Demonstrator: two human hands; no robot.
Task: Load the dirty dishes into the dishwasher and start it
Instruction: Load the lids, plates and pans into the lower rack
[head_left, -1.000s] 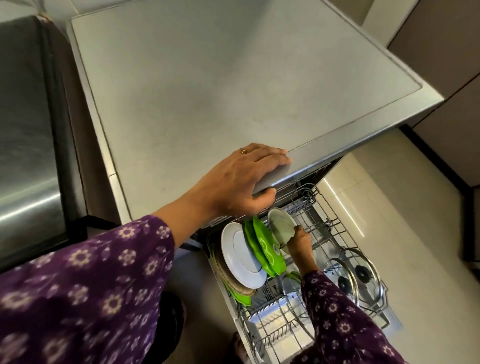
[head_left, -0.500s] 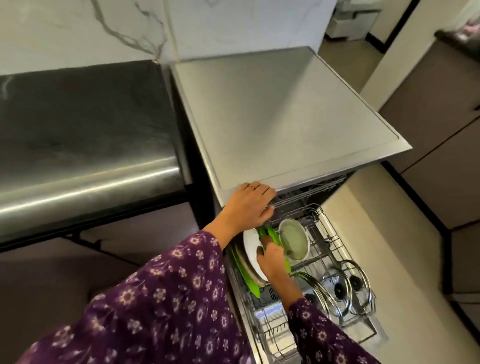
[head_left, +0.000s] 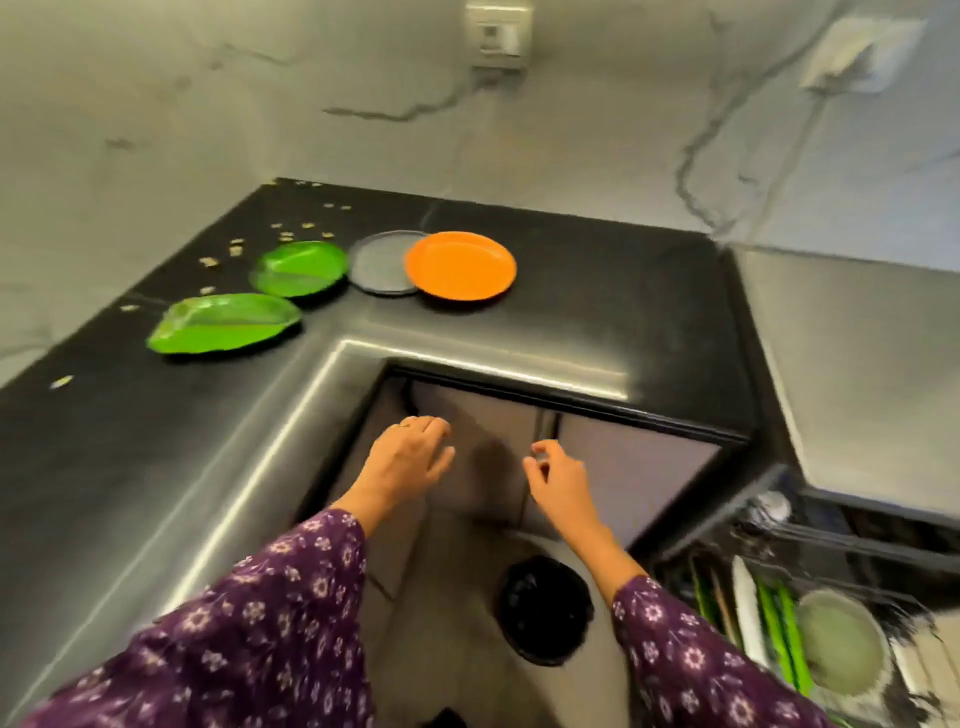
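L-shaped black countertop (head_left: 597, 291) against a grey-veined marble wall (head_left: 208, 104). Two pale wall plates high up: one (head_left: 497, 34) centre, one (head_left: 860, 54) right, both blurred. Pale scraps (head_left: 283, 236) scattered near the counter's back corner. Grey cabinet doors (head_left: 623, 467) below the counter. Round black bin (head_left: 545, 608) on the floor.

My view cuts the rack (head_left: 810, 535) off at the lower right, its dishes (head_left: 836, 644) smeared; the orange plate (head_left: 460, 265) hides part of the grey plate (head_left: 376, 262).

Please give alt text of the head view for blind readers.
The left hand and right hand, both empty, hover before a black counter bearing two green plates, a grey plate and an orange plate. A dishwasher rack shows lower right.
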